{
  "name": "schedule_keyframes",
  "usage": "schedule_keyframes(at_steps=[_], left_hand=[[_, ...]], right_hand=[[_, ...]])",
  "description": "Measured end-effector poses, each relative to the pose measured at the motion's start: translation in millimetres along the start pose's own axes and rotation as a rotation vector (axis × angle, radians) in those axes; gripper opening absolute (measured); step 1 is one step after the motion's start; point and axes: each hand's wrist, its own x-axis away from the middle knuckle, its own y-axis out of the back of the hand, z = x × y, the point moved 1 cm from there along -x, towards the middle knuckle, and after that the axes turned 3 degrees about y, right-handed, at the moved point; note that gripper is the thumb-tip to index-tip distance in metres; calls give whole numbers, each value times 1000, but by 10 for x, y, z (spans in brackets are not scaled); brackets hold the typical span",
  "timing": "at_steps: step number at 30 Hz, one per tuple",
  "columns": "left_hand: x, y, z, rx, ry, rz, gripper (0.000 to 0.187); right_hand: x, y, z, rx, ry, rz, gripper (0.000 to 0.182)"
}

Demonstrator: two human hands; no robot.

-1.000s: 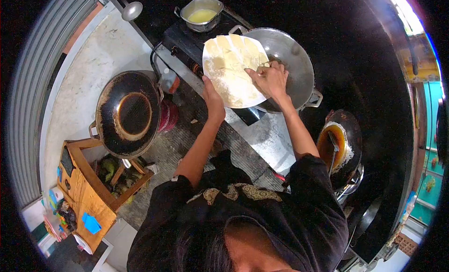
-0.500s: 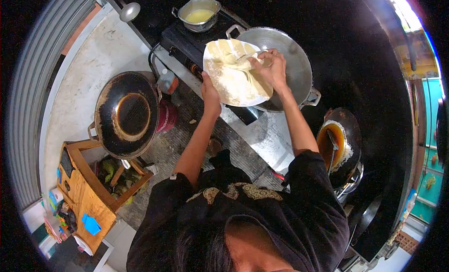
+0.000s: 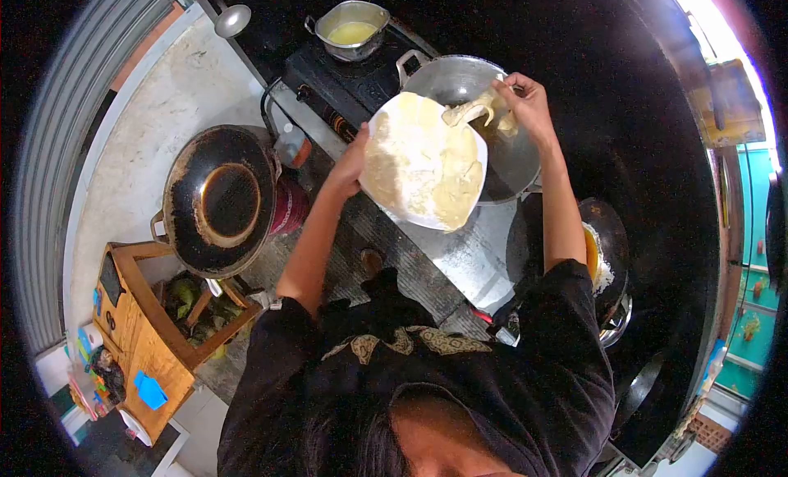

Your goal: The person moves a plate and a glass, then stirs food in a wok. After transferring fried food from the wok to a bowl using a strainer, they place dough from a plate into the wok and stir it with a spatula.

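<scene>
My left hand grips the left rim of a white plate, its fingers partly hidden. On the plate lie pale, soft-looking dough sheets, dusted with white powder like flour. My right hand pinches a floppy piece of pale dough between thumb and fingers. That piece droops from the plate's upper right edge out over a large two-handled metal wok. The plate is held in the air and covers the wok's lower left part.
A saucepan of yellow liquid stands on the stove behind. A ladle is at upper left. A blackened wok sits at left above a wooden frame with greens. At right, another pan holds orange-brown liquid.
My right hand has moved up and right, drawing a piece of dough off the plate. The plate has shifted slightly down and turned, with my left hand still on it.
</scene>
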Motion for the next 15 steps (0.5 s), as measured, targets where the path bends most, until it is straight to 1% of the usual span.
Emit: schedule_keyframes(at_steps=[2,4,6,7,8,9,11,12,15], left_hand=[[105,186,-22,0,-6,-35,63],[299,406,-30,-79,-111,-81,61],[494,681,15,35,-46,-186,62],[696,701,-40,-28,-137,-263,63],[945,599,-145,34,-102,-290,65],[1097,646,-201,54,17,-436,66],[1315,904,-89,86,-129,-459,69],[1465,961,-70,91,-153,-472,69],[1887,1081,56,175,-193,-543,66]], right_hand=[[-22,109,-59,55,-28,-16,21],[-47,181,-156,122,-50,-2,24],[-67,143,-362,290,-31,11,27],[-83,117,-485,376,-19,20,28],[-94,96,-615,436,21,64,31],[-110,62,-808,503,19,66,32],[-124,-32,-1203,634,18,75,33],[-95,-68,-1280,614,-33,91,30],[69,-228,-1438,810,64,122,27]])
